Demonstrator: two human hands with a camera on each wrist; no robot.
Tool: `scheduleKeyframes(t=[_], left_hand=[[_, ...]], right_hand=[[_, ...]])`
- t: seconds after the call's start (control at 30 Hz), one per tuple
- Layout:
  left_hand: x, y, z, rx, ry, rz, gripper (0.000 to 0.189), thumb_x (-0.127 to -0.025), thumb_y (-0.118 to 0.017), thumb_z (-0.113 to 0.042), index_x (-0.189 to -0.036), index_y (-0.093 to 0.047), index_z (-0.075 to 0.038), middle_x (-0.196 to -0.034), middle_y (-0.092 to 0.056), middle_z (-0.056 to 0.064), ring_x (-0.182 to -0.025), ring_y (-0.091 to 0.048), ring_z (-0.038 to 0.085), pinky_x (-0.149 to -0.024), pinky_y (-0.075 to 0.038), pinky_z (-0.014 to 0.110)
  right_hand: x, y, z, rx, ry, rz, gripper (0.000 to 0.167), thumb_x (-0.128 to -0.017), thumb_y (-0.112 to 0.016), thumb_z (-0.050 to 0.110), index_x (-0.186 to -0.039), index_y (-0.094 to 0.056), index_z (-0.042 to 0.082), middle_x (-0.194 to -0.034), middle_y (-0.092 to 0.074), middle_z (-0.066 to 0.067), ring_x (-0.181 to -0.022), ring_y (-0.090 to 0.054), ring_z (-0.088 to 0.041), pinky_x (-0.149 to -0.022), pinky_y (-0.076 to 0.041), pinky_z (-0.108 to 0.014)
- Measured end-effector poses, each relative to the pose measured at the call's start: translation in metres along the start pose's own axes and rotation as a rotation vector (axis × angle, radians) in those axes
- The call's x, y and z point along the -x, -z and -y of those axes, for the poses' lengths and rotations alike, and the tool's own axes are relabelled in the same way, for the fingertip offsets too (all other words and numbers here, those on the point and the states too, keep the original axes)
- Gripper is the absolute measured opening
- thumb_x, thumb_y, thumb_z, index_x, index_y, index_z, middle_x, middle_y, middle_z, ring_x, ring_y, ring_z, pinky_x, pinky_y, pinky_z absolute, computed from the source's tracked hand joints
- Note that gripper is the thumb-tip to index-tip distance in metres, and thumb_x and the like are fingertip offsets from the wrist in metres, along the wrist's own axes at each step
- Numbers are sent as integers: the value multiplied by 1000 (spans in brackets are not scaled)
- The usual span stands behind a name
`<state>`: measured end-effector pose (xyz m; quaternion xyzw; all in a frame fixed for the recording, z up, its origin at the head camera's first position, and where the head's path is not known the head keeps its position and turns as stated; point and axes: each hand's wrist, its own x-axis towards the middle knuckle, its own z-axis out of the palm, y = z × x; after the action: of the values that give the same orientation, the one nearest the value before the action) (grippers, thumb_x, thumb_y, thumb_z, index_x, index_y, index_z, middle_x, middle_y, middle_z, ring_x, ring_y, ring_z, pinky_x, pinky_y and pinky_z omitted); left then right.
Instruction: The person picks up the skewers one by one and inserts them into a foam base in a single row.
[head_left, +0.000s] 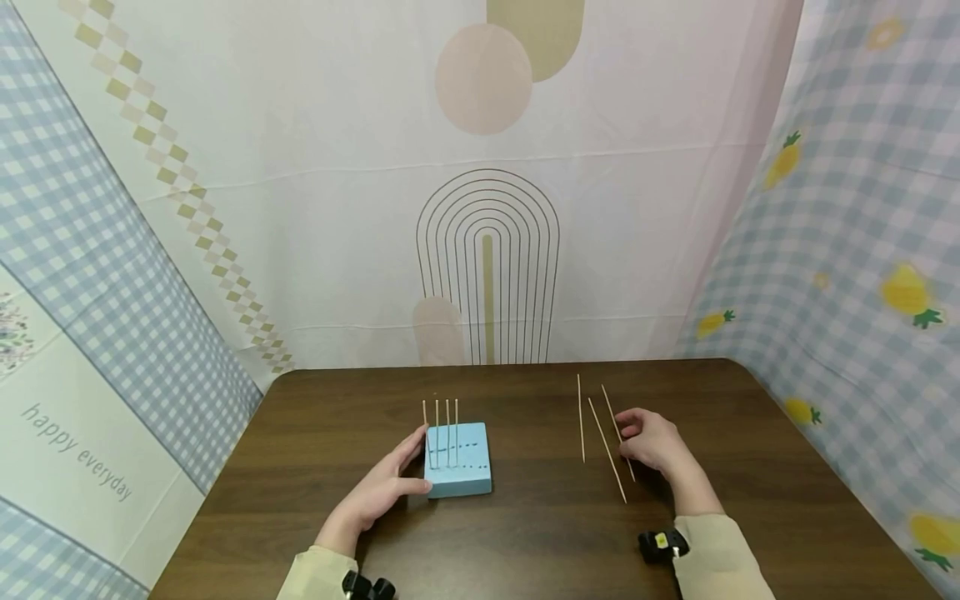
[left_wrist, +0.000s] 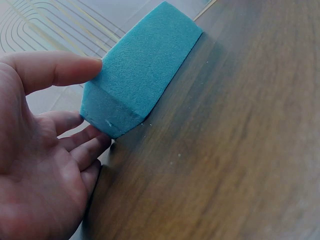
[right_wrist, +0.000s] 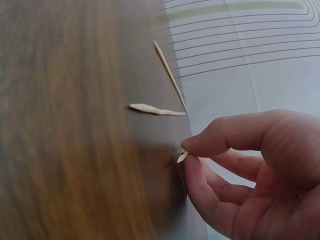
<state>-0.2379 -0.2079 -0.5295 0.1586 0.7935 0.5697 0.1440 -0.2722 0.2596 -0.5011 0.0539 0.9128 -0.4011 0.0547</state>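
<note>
A light blue foam block (head_left: 459, 485) with rows of small holes lies on the table left of centre. Several thin wooden skewers (head_left: 457, 421) stand upright in its left part. My left hand (head_left: 382, 487) holds the block by its left side, thumb at the near corner, as the block's side face (left_wrist: 145, 65) shows in the left wrist view. Over on the right, my right hand (head_left: 654, 442) pinches a skewer (head_left: 609, 404) between thumb and index finger, its pointed tip (right_wrist: 182, 157) showing in the right wrist view. Two more skewers (head_left: 581, 425) lie just left of that hand.
The brown wooden table (head_left: 525, 542) ends at a patterned cloth backdrop (head_left: 337, 250). Checked cloths hang at the left (head_left: 112, 225) and right (head_left: 840, 333) sides. Each wrist wears a small black camera (head_left: 663, 545).
</note>
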Motion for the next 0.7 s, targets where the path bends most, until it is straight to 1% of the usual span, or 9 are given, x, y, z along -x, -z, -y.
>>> scheduleKeyframes(t=[0.23,0.4,0.57,0.7], left_hand=[[-2,0,1,14,7,1,98,-92,-76,-10,-172,-19,-5,-176,-19,20,-162,-15,38,-125,-15,59],[-1,0,0,11,3,-1,98,-92,-76,-9,-171,-19,-5,-176,-18,21,-162,-16,39,-125,-15,60],[-1,0,0,12,2,-2,98,-92,-76,-9,-171,-19,-5,-176,-19,20,-162,-16,38,-125,-15,59],[-2,-1,2,15,0,-3,97,-92,-76,-9,-171,-19,-5,-176,-19,19,-162,-15,38,-125,-15,59]], right_hand=[[0,2,0,-18,-4,7,61,-82,-74,-2,-142,-59,-7,-114,-70,-21,-99,-66,-33,-81,-54,-44],[0,2,-1,-35,-2,10,64,-85,-71,-1,-146,-55,-7,-116,-70,-21,-102,-67,-34,-81,-54,-44],[0,0,0,-84,5,2,63,-90,-68,-1,-150,-51,-7,-114,-70,-21,-95,-69,-29,-75,-55,-39],[2,-1,4,-119,28,-5,62,-94,-67,0,-153,-49,-6,-116,-71,-22,-92,-70,-25,-75,-57,-37]])
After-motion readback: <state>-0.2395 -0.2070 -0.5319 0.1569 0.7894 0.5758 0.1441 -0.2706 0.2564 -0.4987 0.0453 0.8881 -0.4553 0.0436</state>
